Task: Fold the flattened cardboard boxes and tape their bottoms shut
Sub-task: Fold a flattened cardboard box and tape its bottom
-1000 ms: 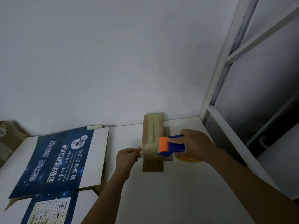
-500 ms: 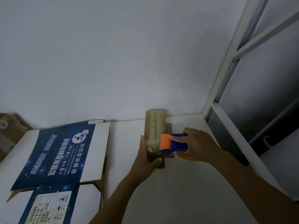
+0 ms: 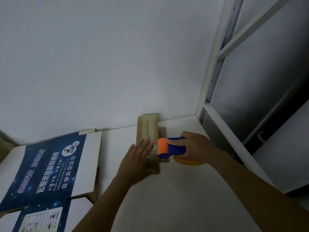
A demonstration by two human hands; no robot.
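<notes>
A small brown cardboard box (image 3: 147, 126) lies against the wall on the white table, with yellowish tape along its top. My left hand (image 3: 138, 158) lies flat with straight fingers on the box's near end and covers it. My right hand (image 3: 195, 146) grips a blue and orange tape dispenser (image 3: 170, 148) at the box's right side. The yellow tape roll (image 3: 187, 162) shows under that hand. A flattened blue and white printed box (image 3: 50, 166) lies on the table at the left.
The white table (image 3: 167, 198) runs to a white wall behind. White metal shelf posts and rails (image 3: 215, 64) stand at the right. A brown cardboard piece (image 3: 5, 144) peeks in at the far left edge.
My left hand let go of its pinch on the tape end, opened, and moved forward flat onto the box top. The dispenser in my right hand stayed beside the box.
</notes>
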